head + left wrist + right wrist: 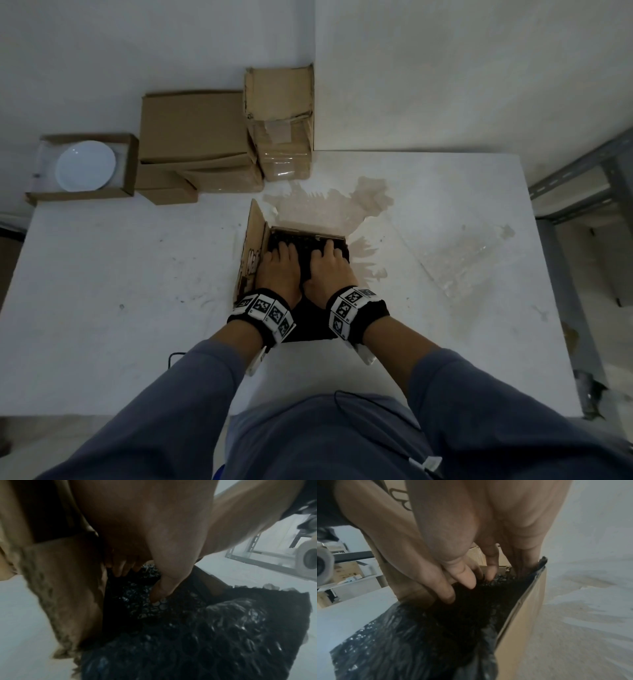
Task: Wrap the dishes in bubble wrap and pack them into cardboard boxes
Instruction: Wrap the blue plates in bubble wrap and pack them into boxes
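Observation:
A small cardboard box [254,236] stands open at the middle of the white table, its left flap upright. Black bubble wrap [305,245] fills it and spills over the near side [205,635] [419,642]. My left hand [279,262] and right hand [327,262] lie side by side inside the box, fingers straight, pressing down on the wrap. The left thumb [163,588] touches the bubbles. Right fingertips [467,581] push into the wrap next to the box wall [522,608]. Whatever is under the wrap is hidden. A white plate [85,165] lies in another open box [132,164] at the far left.
Stacked flat cardboard boxes [195,137] and a taped box [281,137] stand against the back wall. Clear bubble wrap sheets lie beyond the open box [325,205] and to the right [462,253]. A metal shelf frame [582,192] borders the table's right edge.

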### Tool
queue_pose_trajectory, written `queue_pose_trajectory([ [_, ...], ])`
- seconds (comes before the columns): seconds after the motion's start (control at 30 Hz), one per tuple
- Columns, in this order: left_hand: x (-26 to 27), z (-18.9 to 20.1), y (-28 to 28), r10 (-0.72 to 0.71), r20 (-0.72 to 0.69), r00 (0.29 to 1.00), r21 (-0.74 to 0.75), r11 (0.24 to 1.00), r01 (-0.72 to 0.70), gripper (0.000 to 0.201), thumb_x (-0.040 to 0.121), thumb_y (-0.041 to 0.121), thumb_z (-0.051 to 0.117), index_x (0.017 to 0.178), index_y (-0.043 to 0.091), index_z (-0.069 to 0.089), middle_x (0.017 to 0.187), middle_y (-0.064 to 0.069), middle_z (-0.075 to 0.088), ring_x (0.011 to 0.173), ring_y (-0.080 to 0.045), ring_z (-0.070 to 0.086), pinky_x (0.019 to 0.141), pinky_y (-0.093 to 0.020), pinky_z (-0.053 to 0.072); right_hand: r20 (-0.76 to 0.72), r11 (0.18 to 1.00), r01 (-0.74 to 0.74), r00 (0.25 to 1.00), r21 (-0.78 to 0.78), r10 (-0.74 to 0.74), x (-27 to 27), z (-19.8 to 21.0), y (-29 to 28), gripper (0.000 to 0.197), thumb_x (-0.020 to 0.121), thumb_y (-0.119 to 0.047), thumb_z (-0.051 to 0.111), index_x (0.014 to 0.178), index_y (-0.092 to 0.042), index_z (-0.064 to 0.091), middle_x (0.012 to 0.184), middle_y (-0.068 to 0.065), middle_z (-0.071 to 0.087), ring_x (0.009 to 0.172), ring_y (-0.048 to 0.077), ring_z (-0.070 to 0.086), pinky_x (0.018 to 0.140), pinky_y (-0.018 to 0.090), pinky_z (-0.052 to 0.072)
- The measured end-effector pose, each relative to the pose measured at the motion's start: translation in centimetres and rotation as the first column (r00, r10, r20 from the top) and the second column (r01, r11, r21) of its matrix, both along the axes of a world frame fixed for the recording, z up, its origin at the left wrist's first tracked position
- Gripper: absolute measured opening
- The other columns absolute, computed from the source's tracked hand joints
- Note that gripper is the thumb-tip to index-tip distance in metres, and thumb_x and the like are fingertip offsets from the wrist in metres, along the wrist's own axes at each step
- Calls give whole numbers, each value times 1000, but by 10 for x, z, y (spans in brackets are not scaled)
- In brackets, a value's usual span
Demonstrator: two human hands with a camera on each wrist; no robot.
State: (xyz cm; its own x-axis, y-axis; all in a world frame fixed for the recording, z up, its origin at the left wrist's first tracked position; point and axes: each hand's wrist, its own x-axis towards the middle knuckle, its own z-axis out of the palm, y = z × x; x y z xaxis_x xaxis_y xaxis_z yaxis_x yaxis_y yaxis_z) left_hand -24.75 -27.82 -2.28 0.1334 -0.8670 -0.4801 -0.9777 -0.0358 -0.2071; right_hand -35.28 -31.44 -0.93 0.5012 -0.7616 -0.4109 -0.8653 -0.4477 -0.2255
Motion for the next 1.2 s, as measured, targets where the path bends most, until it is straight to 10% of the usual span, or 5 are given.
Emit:
queue_pose_trajectory([
  [0.17, 4, 7, -18, 140, -120, 983, 78, 988, -132, 85, 91, 43, 57, 151, 2, 13, 155, -20, 24, 133, -30, 41, 107, -38, 32, -32, 999, 39, 999, -6, -40, 5, -6, -4, 43, 87, -30, 52, 120, -2, 53, 134, 26, 45, 118, 38, 45, 99, 41, 38],
  [0.33, 16, 15, -36, 290, -264, 920, 144, 955, -260, 57, 92, 28, 52, 141, 7, 33, 141, -15, 44, 123, -32, 50, 100, -42, 38, 50, 1000, 7, 999, 9, -7, 8, -9, -4, 44, 90, -21, 51, 127, 3, 48, 152, 32, 17, 129, 43, 35, 108, 45, 34],
  [0.73, 23, 22, -43, 533, -403, 744, 270, 846, -460, 59, 94, 21, 50, 144, 8, 21, 117, -18, 59, 95, -34, 61, 73, -39, 51, 53, 940, 184, 977, 286, -207, 12, -8, -14, 53, 85, -22, 64, 126, -5, 34, 158, 28, 4, 99, 40, 63, 68, 36, 41],
  [1.0, 23, 23, -50, 590, -378, 713, 357, 804, -475, 56, 96, 21, 45, 146, 6, 24, 132, -19, 51, 111, -36, 58, 91, -43, 51, -31, 917, 205, 978, 344, -207, 15, -23, -28, 61, 85, -29, 67, 132, -2, 39, 158, 24, 5, 115, 43, 54, 83, 39, 47],
  [1.2, 21, 15, -52, 547, -324, 772, 405, 818, -409, 66, 100, 21, 41, 154, 4, 7, 160, -16, 12, 135, -38, 38, 106, -48, 42, -74, 929, 181, 983, 322, -166, 13, -27, -30, 58, 84, -33, 67, 133, -5, 48, 159, 21, -1, 114, 39, 56, 88, 38, 50],
])
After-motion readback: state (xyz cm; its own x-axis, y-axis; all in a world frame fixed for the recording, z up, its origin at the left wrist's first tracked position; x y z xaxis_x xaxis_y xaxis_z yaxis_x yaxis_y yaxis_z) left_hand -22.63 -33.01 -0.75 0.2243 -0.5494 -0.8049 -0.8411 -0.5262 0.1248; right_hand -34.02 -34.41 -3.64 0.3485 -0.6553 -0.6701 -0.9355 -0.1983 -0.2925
